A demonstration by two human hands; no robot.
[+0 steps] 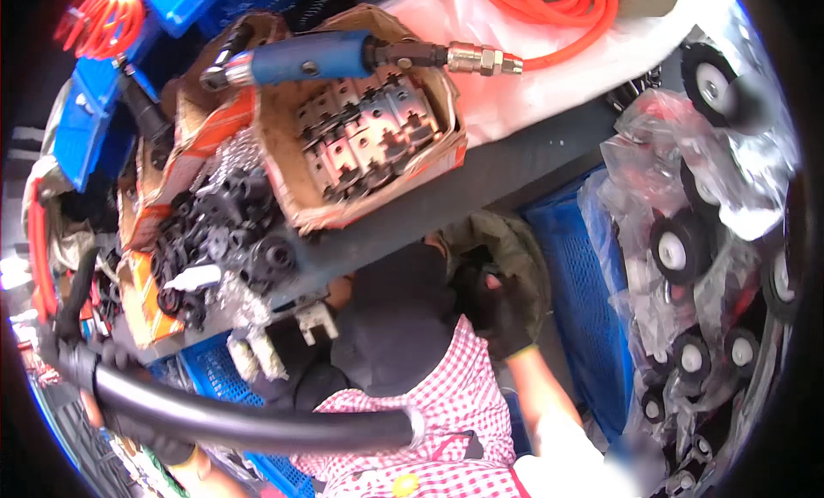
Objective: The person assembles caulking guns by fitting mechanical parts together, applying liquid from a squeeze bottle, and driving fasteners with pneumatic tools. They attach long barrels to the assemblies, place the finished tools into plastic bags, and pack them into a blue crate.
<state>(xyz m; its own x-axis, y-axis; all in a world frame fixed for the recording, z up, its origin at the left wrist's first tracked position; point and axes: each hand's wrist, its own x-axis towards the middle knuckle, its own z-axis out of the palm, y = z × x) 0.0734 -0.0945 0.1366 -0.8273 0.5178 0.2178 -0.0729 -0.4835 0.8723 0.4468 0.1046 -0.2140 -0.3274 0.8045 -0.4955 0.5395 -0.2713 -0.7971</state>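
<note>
My left hand, in a dark glove with bare fingertips, is wrapped round a curved black metal tube at the lower left. The tube reaches across my lap, its pale-rimmed end over a red-and-white checked apron. My right hand, also in a dark glove, is down at the mouth of an olive-green sack below the bench edge. One pinkish fingertip shows there. Most of its fingers are lost in the dark, so whether they hold anything is not visible.
On the bench, a blue air ratchet with an orange hose lies across a carton of metal brackets. Black plastic parts are heaped beside it. At right stand a blue crate and several bagged wheels.
</note>
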